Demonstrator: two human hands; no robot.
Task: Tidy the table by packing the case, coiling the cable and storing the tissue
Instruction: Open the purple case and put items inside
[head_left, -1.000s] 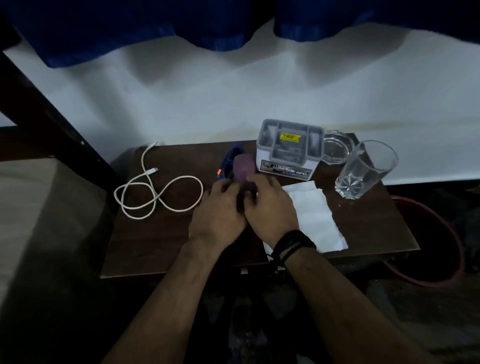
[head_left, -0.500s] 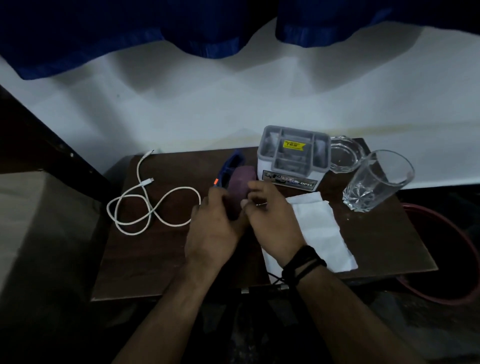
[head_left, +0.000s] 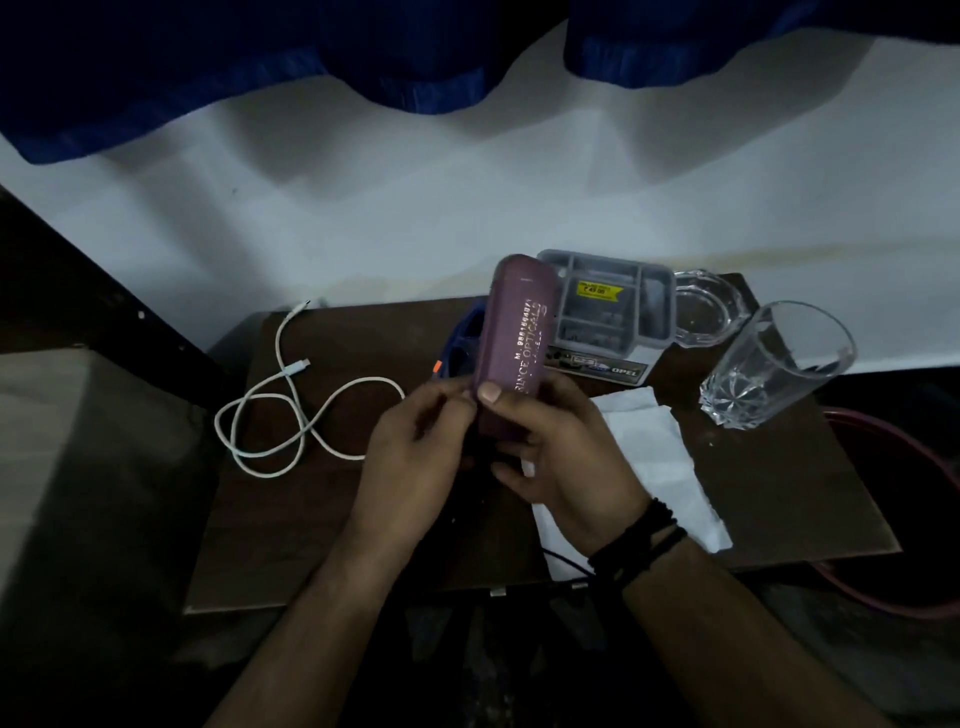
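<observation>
Here, both hands meet above the middle of the dark brown wooden bench, lifting a purple, rounded hard spectacle case with gold lettering along its lid, its far end tilted up and away from the person. The right hand grips the near end of the case, thumb laid across the lid and fingers curled beneath; a stack of black cord bracelets circles that wrist. The left hand pinches the case's left edge with its fingertips, the other fingers loosely bent. Whether the case lid is latched cannot be told in this dim light. Just behind the case, half hidden, lies a pair of blue-framed glasses with an orange tip on the bench. To the left sprawls a white charging cable in loose, uncoiled loops, one plug reaching the back edge. A flat white tissue lies under and to the right of the right hand, running to the front edge. At the back stands a grey plastic compartment organiser with a yellow sticker, and beside it a clear glass ashtray — then, nearer the right edge, a clear cut-glass tumbler standing upright. A blue curtain hangs over the white wall behind.
</observation>
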